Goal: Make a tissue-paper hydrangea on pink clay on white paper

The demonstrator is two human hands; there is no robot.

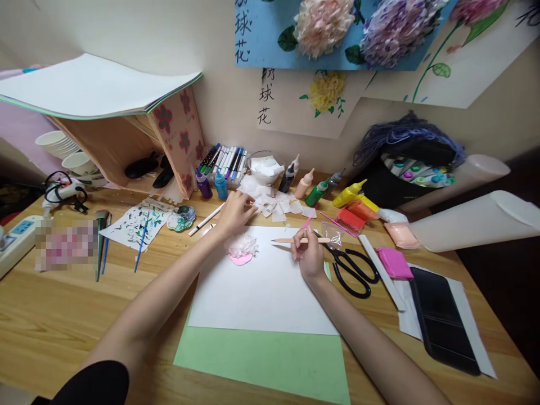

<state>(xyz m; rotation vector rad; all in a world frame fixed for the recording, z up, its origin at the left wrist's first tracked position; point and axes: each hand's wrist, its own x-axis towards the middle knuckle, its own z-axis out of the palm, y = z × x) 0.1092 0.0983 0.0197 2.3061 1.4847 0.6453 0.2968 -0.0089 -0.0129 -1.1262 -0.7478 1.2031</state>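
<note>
My left hand (238,212) reaches over the top edge of the white sheet (261,298), its bent fingers apart beside a scatter of small white paper squares (270,203). Whether a fingertip touches a square is hidden. In my right hand (310,256) is a pale wooden pencil (282,241), held level above the sheet with its point to the left. On the sheet, below my left wrist, lies a pink round base (241,259) partly covered with a tuft of white paper petals (242,244). Under the white sheet is a green sheet (261,360).
Black-handled scissors (356,270) lie right of the sheet, near a pink packet (394,263) and a black case (442,320). Paint bottles (316,194), markers (223,162) and a paper bowl (265,169) stand behind. Brushes (141,244) and a paint-marked paper (135,228) lie left.
</note>
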